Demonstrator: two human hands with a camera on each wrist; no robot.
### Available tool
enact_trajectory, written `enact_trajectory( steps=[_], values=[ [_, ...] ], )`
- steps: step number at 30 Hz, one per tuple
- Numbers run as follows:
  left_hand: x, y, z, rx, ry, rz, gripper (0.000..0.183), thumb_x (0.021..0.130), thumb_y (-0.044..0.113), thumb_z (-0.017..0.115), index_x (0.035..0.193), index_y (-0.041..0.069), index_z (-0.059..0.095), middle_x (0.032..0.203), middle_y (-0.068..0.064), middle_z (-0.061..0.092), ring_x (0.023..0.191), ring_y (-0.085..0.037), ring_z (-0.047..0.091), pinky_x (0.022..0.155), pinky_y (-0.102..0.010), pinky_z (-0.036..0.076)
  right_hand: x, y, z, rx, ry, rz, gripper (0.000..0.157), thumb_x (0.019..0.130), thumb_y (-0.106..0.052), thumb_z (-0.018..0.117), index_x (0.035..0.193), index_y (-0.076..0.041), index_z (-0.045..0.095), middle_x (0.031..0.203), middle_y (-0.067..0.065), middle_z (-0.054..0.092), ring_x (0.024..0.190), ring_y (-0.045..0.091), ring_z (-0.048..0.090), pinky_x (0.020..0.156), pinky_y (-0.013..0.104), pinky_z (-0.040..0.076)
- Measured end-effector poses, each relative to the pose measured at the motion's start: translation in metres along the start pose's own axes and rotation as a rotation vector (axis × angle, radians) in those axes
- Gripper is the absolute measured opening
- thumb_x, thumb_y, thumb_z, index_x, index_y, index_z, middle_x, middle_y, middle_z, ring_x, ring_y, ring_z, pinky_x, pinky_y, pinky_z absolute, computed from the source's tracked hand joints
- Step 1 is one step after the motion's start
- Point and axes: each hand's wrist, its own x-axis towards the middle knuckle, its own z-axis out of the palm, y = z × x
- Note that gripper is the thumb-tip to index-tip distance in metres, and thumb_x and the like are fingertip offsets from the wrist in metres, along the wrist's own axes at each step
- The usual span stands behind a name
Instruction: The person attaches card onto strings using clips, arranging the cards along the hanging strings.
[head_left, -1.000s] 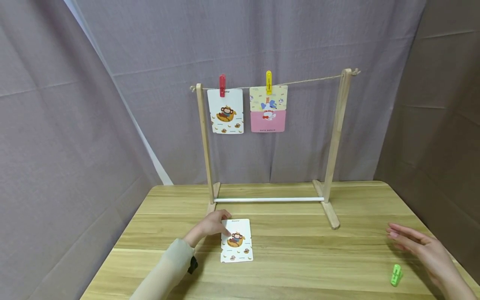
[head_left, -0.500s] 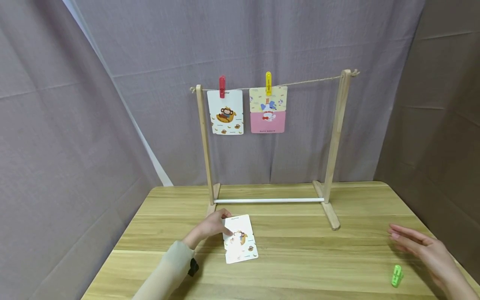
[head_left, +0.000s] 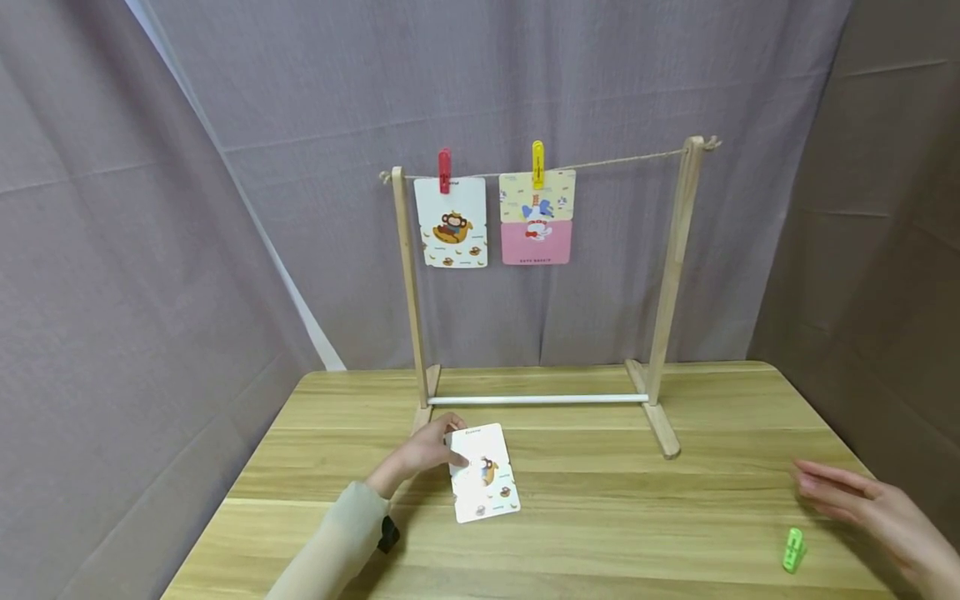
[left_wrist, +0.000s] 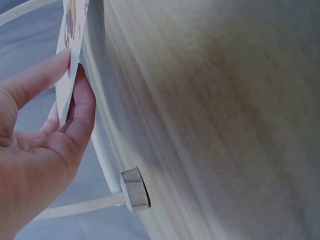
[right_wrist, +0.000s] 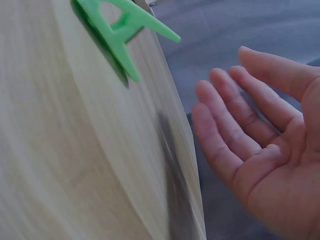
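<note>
My left hand (head_left: 426, 447) pinches a white card (head_left: 483, 492) by its left edge, thumb on the printed face and fingers behind. The card shows a monkey on a banana; glare washes out part of the print. In the left wrist view the card (left_wrist: 74, 40) is seen nearly edge-on between thumb and fingers. Over the table's right side my right hand (head_left: 873, 508) hovers with relaxed fingers and holds nothing. Beside it a green clothespin (head_left: 792, 550) lies on the table; the right wrist view shows this clothespin (right_wrist: 117, 27) apart from the fingertips.
A wooden stand (head_left: 670, 283) carries a string (head_left: 622, 161). From it hang a monkey card (head_left: 450, 225) under a red clothespin (head_left: 445, 171) and a yellow-and-pink card (head_left: 536, 242) under a yellow clothespin (head_left: 537, 164). A white rod (head_left: 536, 400) joins the stand's feet. Grey curtains surround the table (head_left: 585, 542).
The card in my left hand has tilted, lifted slightly and shifted right. My right hand has moved a little to the right and down in the head view. The hanging cards stay put.
</note>
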Motion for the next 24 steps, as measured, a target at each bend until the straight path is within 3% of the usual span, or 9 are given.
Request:
enact_trajectory(
  steps=[5, 9, 13, 16, 20, 24],
  values=[
    [0.000, 0.000, 0.001, 0.018, 0.020, 0.006, 0.053, 0.077, 0.003, 0.084, 0.121, 0.004, 0.054, 0.120, -0.016, 0.061, 0.110, -0.034, 0.058, 0.099, -0.055, 0.045, -0.003, -0.001, -0.008, -0.122, -0.044, 0.133, 0.029, 0.105, -0.001, 0.048, 0.122, -0.004, 0.071, 0.114, -0.016, 0.071, 0.101, -0.004, 0.066, 0.079, 0.018, 0.055],
    [0.000, 0.001, 0.002, 0.015, 0.027, 0.020, 0.053, 0.077, 0.004, 0.084, 0.121, 0.004, 0.055, 0.123, -0.016, 0.061, 0.117, -0.037, 0.055, 0.104, -0.059, 0.040, -0.004, -0.003, -0.014, -0.194, -0.092, 0.282, 0.028, 0.106, -0.011, 0.051, 0.123, 0.005, 0.068, 0.110, -0.022, 0.070, 0.098, -0.007, 0.064, 0.080, 0.016, 0.053],
    [0.000, 0.000, 0.003, 0.015, 0.031, 0.034, 0.052, 0.077, 0.002, 0.083, 0.120, 0.005, 0.055, 0.113, -0.011, 0.064, 0.104, -0.030, 0.061, 0.098, -0.053, 0.046, -0.001, -0.003, -0.018, -0.183, -0.198, 0.373, 0.038, 0.107, -0.017, 0.050, 0.126, 0.014, 0.061, 0.111, -0.013, 0.072, 0.097, -0.003, 0.066, 0.081, 0.019, 0.054],
    [0.000, -0.003, 0.005, 0.016, 0.030, 0.047, 0.051, 0.077, 0.001, 0.083, 0.119, 0.005, 0.054, 0.108, -0.008, 0.065, 0.097, -0.024, 0.062, 0.090, -0.045, 0.051, 0.000, -0.003, -0.018, -0.197, -0.252, 0.395, 0.047, 0.108, -0.020, 0.048, 0.128, 0.022, 0.052, 0.115, 0.003, 0.073, 0.097, 0.003, 0.069, 0.081, 0.023, 0.056],
    [-0.001, -0.005, 0.006, 0.001, 0.022, 0.066, 0.051, 0.080, 0.000, 0.081, 0.122, 0.004, 0.053, 0.105, -0.009, 0.064, 0.089, -0.022, 0.063, 0.078, -0.036, 0.053, -0.001, -0.003, -0.013, -0.283, -0.261, 0.429, 0.053, 0.108, -0.027, 0.047, 0.129, 0.021, 0.053, 0.115, 0.016, 0.071, 0.093, 0.010, 0.070, 0.078, 0.028, 0.057],
    [-0.002, -0.008, 0.007, 0.012, 0.024, 0.093, 0.052, 0.083, 0.003, 0.080, 0.127, 0.003, 0.053, 0.110, -0.010, 0.062, 0.088, -0.022, 0.061, 0.074, -0.034, 0.052, 0.001, -0.004, -0.005, -0.326, -0.261, 0.474, 0.055, 0.108, -0.032, 0.047, 0.127, 0.018, 0.056, 0.113, 0.014, 0.071, 0.092, 0.014, 0.069, 0.075, 0.031, 0.057]
  ],
)
